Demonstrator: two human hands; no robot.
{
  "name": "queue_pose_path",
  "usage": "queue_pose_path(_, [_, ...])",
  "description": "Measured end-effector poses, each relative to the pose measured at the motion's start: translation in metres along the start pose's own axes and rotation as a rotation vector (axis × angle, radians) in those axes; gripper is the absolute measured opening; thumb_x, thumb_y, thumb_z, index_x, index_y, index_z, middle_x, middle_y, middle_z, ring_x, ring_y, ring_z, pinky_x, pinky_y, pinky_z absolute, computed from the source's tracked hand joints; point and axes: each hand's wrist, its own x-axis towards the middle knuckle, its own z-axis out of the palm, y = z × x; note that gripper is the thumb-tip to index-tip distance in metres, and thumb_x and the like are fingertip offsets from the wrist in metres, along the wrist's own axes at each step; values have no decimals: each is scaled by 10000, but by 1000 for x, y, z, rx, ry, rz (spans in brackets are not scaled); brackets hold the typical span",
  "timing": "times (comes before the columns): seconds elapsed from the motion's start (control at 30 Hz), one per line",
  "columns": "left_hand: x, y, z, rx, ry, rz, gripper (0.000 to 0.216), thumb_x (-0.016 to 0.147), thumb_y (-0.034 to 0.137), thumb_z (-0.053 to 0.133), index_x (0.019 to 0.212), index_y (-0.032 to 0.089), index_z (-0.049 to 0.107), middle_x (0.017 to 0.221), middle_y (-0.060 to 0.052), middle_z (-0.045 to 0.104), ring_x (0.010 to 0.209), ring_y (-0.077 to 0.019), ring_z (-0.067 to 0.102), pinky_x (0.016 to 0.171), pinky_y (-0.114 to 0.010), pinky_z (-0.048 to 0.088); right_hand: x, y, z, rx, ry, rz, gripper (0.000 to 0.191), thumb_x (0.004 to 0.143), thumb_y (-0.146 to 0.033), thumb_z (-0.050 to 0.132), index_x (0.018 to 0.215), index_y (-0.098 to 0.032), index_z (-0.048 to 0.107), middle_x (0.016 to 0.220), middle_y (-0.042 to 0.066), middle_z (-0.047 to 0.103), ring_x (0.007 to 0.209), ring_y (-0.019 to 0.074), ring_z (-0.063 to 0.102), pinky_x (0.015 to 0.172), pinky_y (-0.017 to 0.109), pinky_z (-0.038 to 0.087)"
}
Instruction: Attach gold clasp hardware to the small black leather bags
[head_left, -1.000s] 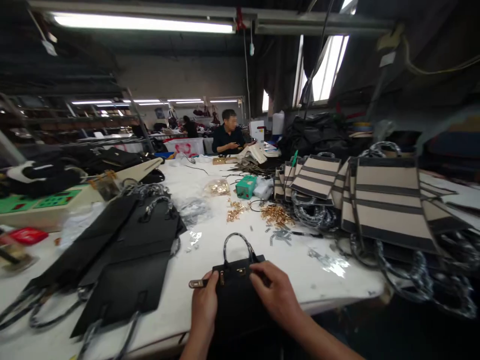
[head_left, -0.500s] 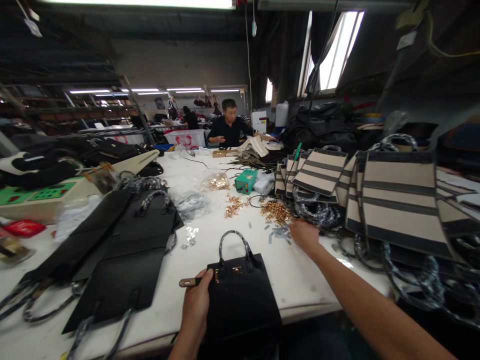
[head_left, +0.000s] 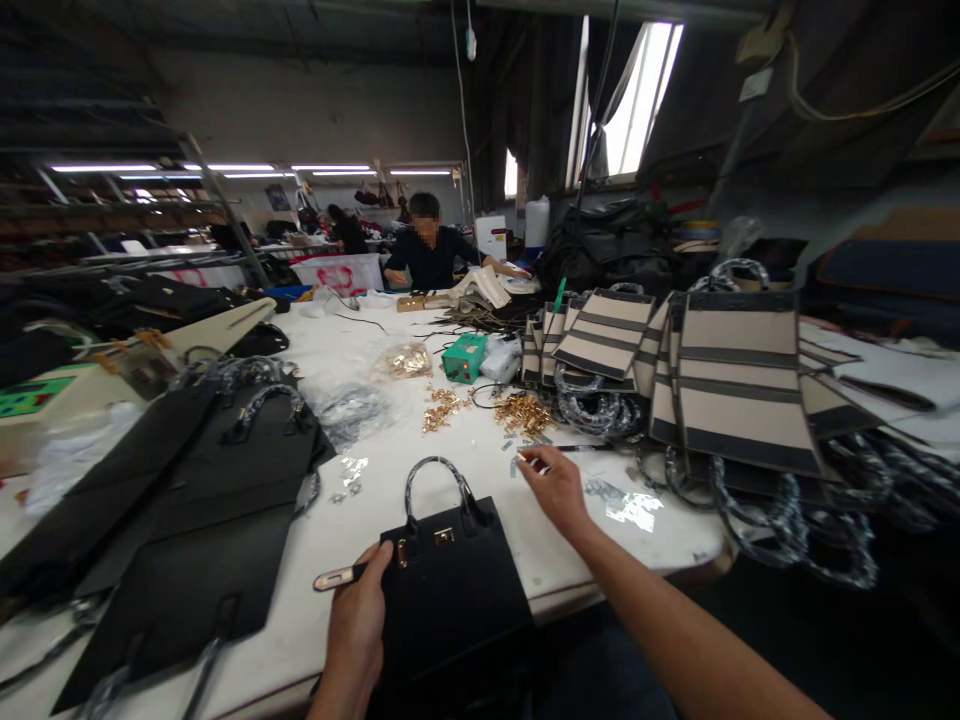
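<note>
A small black handbag [head_left: 454,570] with a plastic-wrapped top handle stands at the table's front edge. My left hand [head_left: 356,615] is closed on its left upper side, and a black strap with a gold-rimmed end plate [head_left: 332,579] sticks out leftward from under the fingers. On the bag's front is a gold clasp [head_left: 444,537]. My right hand [head_left: 559,490] is pinched over the table, right of the bag, with a tiny pale piece at the fingertips, too small to name. Close by lie flat grey metal strips [head_left: 514,464] and a heap of gold fittings [head_left: 525,414].
Black bag panels [head_left: 217,560] with wrapped handles cover the left side. Striped beige-and-black bag panels [head_left: 742,385] are stacked at right. Farther back are a green box [head_left: 463,358], a bag of gold parts [head_left: 407,359] and a seated co-worker [head_left: 427,250]. Clear film pieces [head_left: 634,510] lie at right.
My right hand has drawn back from beside the gold heap and striped panels, its fingertips now pinched. My left hand still holds the handbag. The whole view has shifted.
</note>
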Motion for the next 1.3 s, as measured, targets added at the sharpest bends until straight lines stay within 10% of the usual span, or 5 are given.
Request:
queue_pose_path(0.4, [-13, -9, -9, -33, 68, 51, 256, 724, 318, 701, 953, 202, 709, 967, -39, 752, 973, -243, 683, 950, -407, 499, -89, -46, 32, 855, -380, 274, 341, 788, -468, 670, 950, -173, 727, 816, 48, 720, 740, 188, 680, 601, 274, 534])
queue_pose_path(0.7, [-18, 1, -27, 430, -114, 301, 425, 754, 465, 666, 1053, 164, 676, 1014, -89, 725, 975, -270, 657, 896, -377, 484, -87, -43, 27, 730, -390, 285, 347, 813, -488, 629, 934, -170, 697, 678, -7, 631, 519, 105, 534, 494, 231, 447])
queue_pose_path(0.83, [-17, 17, -31, 844, 20, 643, 550, 767, 402, 650, 1271, 204, 555, 1253, -110, 613, 1158, -289, 554, 1003, -423, 425, -88, -42, 28, 765, -384, 304, 373, 814, -524, 621, 916, -167, 659, 626, -7, 638, 523, 122, 559, 516, 241, 451])
queue_pose_path(1.0, [-28, 36, -5, 1099, -220, 1007, 442, 837, 272, 567, 1271, 194, 539, 1272, -105, 588, 1222, -260, 492, 1072, -383, 364, -91, -39, 32, 810, -303, 323, 377, 815, -530, 630, 920, -168, 621, 649, 3, 641, 551, 137, 572, 528, 252, 465])
queue_pose_path(1.3, [-13, 39, 49, 1450, -536, 911, 221, 795, 294, 619, 984, 190, 666, 1035, -135, 676, 1041, -312, 577, 934, -403, 396, -82, -32, 27, 596, -171, 233, 240, 859, -435, 593, 907, -205, 644, 820, 15, 685, 748, 178, 629, 665, 280, 478])
